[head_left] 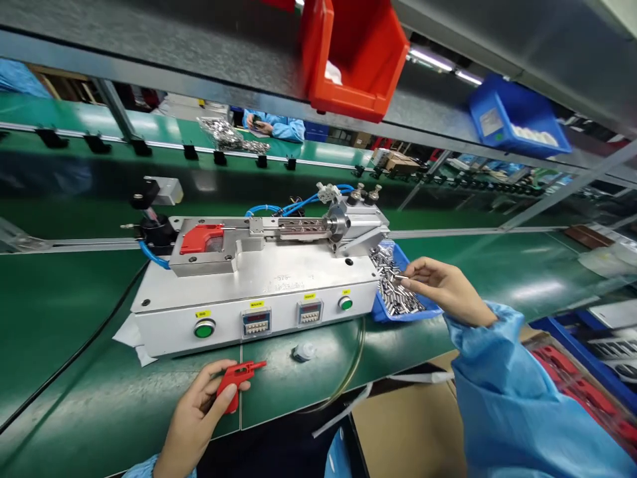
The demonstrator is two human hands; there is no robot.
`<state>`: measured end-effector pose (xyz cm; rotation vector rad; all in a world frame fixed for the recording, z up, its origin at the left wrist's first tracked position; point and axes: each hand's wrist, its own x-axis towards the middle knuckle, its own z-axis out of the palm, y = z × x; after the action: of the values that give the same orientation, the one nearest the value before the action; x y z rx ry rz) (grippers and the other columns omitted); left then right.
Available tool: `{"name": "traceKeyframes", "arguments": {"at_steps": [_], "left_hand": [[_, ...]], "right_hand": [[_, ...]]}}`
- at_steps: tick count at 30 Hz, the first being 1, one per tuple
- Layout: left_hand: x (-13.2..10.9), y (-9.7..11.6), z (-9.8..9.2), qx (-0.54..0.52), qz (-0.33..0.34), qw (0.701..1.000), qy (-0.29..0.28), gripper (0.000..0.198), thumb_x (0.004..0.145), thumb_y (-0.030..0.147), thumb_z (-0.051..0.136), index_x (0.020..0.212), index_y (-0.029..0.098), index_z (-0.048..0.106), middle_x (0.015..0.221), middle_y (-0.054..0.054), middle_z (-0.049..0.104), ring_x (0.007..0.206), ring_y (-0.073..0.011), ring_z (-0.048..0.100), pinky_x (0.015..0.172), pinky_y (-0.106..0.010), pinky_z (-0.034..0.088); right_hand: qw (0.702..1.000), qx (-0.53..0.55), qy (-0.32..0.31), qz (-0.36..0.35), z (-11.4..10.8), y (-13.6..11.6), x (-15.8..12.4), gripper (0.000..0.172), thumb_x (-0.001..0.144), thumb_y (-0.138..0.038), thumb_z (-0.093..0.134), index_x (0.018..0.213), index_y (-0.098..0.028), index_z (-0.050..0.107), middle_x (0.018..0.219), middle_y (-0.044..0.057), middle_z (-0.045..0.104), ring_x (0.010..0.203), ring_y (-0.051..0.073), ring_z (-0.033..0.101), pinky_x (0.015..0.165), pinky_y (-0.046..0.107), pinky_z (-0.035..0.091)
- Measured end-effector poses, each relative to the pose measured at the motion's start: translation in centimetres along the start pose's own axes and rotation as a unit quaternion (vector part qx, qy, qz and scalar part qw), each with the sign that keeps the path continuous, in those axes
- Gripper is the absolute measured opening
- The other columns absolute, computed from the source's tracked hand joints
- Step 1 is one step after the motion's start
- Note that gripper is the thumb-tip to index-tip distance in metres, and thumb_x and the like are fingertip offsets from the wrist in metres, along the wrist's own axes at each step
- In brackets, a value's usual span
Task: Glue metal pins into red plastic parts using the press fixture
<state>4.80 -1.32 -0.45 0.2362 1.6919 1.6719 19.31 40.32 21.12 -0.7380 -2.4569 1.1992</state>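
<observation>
My left hand (202, 405) is closed around a red plastic gun-shaped housing (235, 384), its thin nozzle pointing right above the bench. Over a blue bin (405, 317) of small metal sleeves (398, 292), my right hand (442, 285) pinches one shiny metal sleeve (400, 277) between thumb and fingertips. Between and beyond my hands stands a white bench machine (293, 272) with green buttons and two small displays. A second red housing (202, 238) lies in the metal fixture at the machine's left end.
A small translucent cap-like piece (304, 352) lies before the machine. Overhead, the shelf carries a red bin (355, 73) and a blue bin (520, 123). Below right are a cardboard box (408, 425) and a tray of red parts (577, 385). Across the line, a person's hands (259, 125) hold something dark.
</observation>
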Motion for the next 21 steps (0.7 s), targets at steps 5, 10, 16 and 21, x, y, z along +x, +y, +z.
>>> {"name": "traceKeyframes", "arguments": {"at_steps": [5, 10, 16, 21], "left_hand": [[0.8, 0.5, 1.7, -0.022, 0.054, 0.998, 0.010, 0.061, 0.084, 0.071, 0.075, 0.117, 0.021, 0.065, 0.097, -0.012, 0.083, 0.091, -0.0280, 0.078, 0.073, -0.032, 0.061], [1.9, 1.0, 2.3, -0.043, 0.104, 0.994, 0.013, 0.061, 0.084, 0.073, 0.075, 0.113, 0.020, 0.065, 0.090, -0.011, 0.081, 0.082, -0.0241, 0.076, 0.069, -0.029, 0.057], [2.2, 0.6, 2.2, -0.043, 0.127, 0.991, 0.020, 0.059, 0.086, 0.072, 0.074, 0.114, 0.021, 0.065, 0.090, -0.011, 0.080, 0.075, -0.0202, 0.070, 0.066, -0.027, 0.054], [2.6, 0.3, 2.0, -0.043, 0.122, 0.992, -0.004, 0.062, 0.084, 0.074, 0.074, 0.113, 0.021, 0.065, 0.088, -0.011, 0.080, 0.072, -0.0208, 0.070, 0.063, -0.027, 0.054]], "right_hand": [[0.987, -0.004, -0.048, -0.151, 4.8, -5.9, 3.3, 0.055, 0.077, -0.075, 0.083, 0.088, -0.022, 0.075, 0.085, 0.008, 0.076, 0.078, 0.025, 0.072, 0.072, 0.037, 0.062], [0.912, -0.141, -0.088, -0.375, 12.4, -12.3, 10.1, 0.024, 0.098, -0.041, 0.065, 0.092, -0.023, 0.080, 0.090, 0.005, 0.076, 0.076, 0.021, 0.069, 0.073, 0.034, 0.056], [0.828, -0.397, -0.094, -0.385, 19.8, -18.0, 14.7, 0.028, 0.089, -0.005, 0.062, 0.094, -0.024, 0.081, 0.103, 0.004, 0.074, 0.091, 0.021, 0.068, 0.065, 0.030, 0.042], [0.824, -0.421, -0.068, -0.372, 21.7, -16.7, 13.9, 0.026, 0.096, -0.006, 0.055, 0.100, -0.020, 0.076, 0.099, 0.006, 0.072, 0.091, 0.022, 0.065, 0.068, 0.031, 0.042]]}}
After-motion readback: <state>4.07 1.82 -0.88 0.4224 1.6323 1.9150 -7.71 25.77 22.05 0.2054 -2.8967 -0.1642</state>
